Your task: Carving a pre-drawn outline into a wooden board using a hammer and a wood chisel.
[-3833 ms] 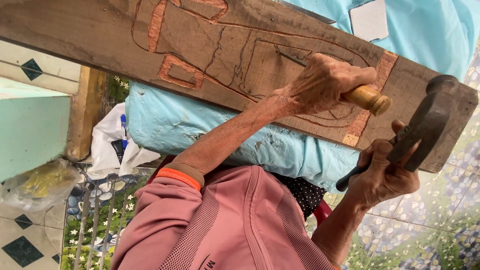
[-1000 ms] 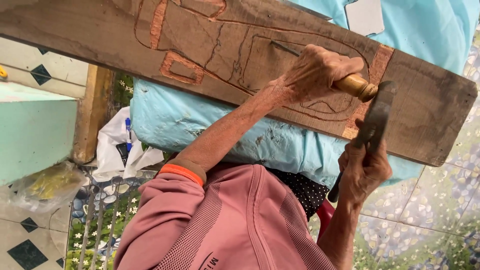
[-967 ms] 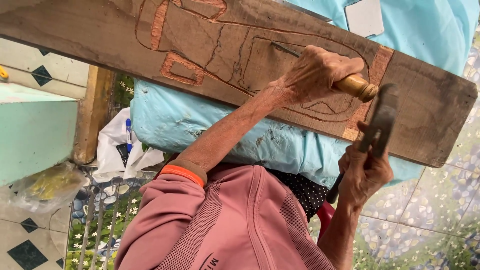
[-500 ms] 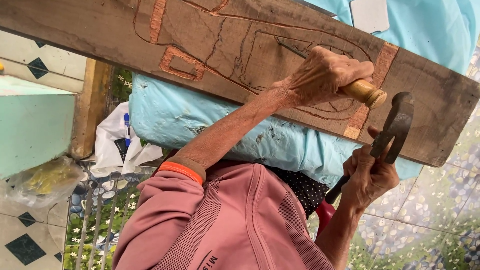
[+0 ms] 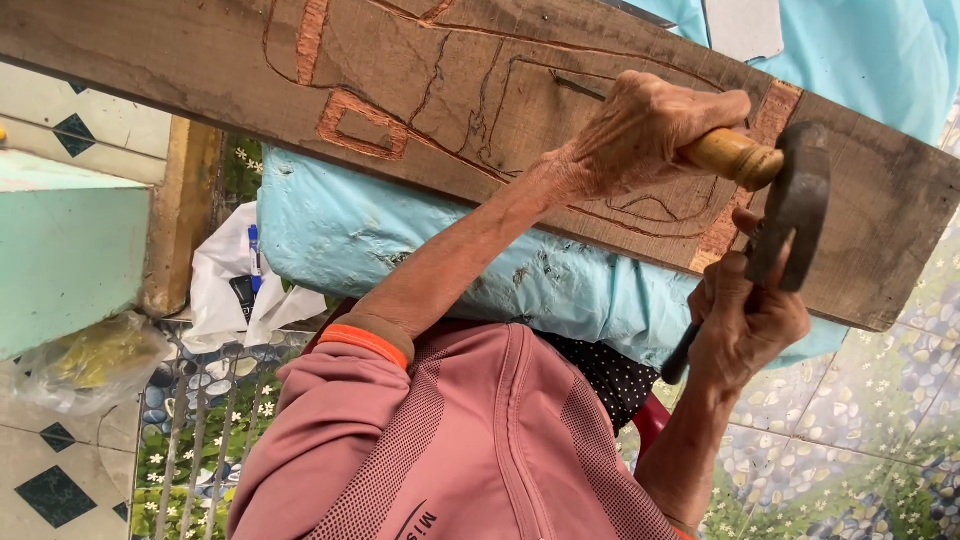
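The hammer (image 5: 790, 205) has swung closer to the chisel handle (image 5: 730, 157), right hand (image 5: 745, 320) and left hand (image 5: 640, 130) fingers each gripping theirs

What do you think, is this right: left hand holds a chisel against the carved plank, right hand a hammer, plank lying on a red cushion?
Not quite: the head view shows the carved plank on a light blue cushion, not red. Left hand holds the chisel, right hand the hammer.

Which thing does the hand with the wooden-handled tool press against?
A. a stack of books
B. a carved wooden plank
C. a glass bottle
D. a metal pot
B: the left hand grips the chisel, set on the carved wooden plank.
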